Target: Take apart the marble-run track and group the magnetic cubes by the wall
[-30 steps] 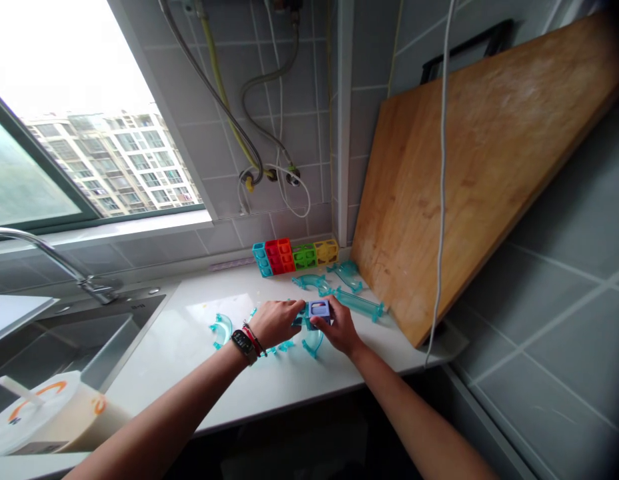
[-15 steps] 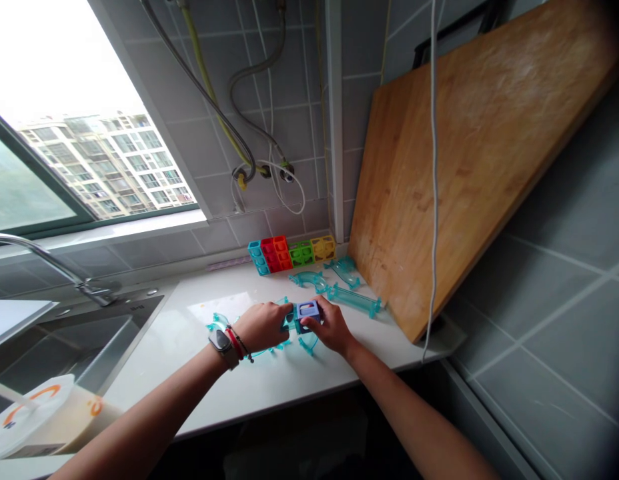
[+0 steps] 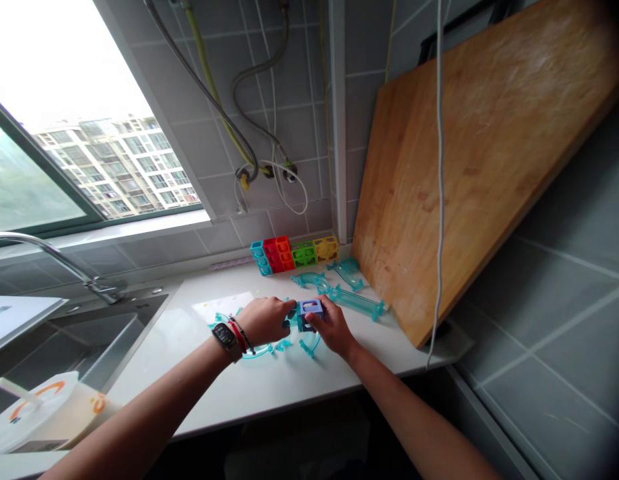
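Note:
My right hand grips a purple cube block above the white counter. My left hand, with a watch and bracelets at the wrist, is closed on a teal translucent piece that meets the cube's left side. Its fingertips are partly hidden. Curved teal track pieces lie below and left of the hands. Behind them are a straight teal track and more curved ones. Against the wall stands a row of blue, red, green and yellow blocks.
On the left are a sink with a faucet, and a lidded cup with a straw near my left forearm. A large wooden board leans at the right, with a white cable hanging before it.
The whole view has shifted slightly to the right. Both hands keep their hold on the joined pieces, with little visible change between them.

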Demonstrator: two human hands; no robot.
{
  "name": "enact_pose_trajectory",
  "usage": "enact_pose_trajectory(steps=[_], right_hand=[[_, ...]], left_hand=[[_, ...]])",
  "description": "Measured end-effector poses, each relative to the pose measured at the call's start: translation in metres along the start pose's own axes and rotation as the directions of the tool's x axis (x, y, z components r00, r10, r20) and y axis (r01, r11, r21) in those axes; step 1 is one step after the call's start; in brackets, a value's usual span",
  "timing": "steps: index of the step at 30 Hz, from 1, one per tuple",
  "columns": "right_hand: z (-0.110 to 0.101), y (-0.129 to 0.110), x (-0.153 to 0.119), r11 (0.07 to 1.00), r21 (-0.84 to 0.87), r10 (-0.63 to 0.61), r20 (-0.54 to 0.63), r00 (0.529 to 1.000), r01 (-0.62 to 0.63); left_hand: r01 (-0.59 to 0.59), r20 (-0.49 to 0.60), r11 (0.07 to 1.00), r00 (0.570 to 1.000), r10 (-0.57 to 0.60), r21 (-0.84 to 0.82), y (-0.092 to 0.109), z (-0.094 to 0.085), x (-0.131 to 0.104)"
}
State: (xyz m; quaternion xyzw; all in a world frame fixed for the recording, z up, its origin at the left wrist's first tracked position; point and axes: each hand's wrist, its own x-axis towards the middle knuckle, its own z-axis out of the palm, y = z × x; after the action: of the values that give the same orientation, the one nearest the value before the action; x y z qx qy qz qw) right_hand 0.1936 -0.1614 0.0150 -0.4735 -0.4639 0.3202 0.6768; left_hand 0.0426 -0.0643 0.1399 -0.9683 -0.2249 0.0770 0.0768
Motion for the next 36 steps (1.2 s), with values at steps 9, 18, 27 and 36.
enact_pose_trajectory(steps=[9,18,27,36], right_hand=[[0.001,-0.001,-0.001,0.997,0.069,0.037,-0.017,0.999,-0.036],[-0.015,0.001,0.002,0.997,0.069,-0.024,-0.201,0.979,0.039],[-0.01,0.011,0.005,0.985,0.175,0.053,-0.251,0.966,-0.009],[-0.014,0.009,0.011,0.788,0.588,0.264,-0.057,0.963,-0.181]], left_hand=[[-0.046,-0.007,0.999,0.999,0.046,-0.02,-0.002,-0.004,0.008],[0.005,0.047,0.955,0.999,0.01,-0.295,-0.071,0.005,0.005],[0.139,0.067,0.966,0.99,-0.127,-0.219,-0.1,0.05,0.027],[0.316,0.113,0.923,0.948,-0.297,-0.221,-0.122,0.089,0.065]])
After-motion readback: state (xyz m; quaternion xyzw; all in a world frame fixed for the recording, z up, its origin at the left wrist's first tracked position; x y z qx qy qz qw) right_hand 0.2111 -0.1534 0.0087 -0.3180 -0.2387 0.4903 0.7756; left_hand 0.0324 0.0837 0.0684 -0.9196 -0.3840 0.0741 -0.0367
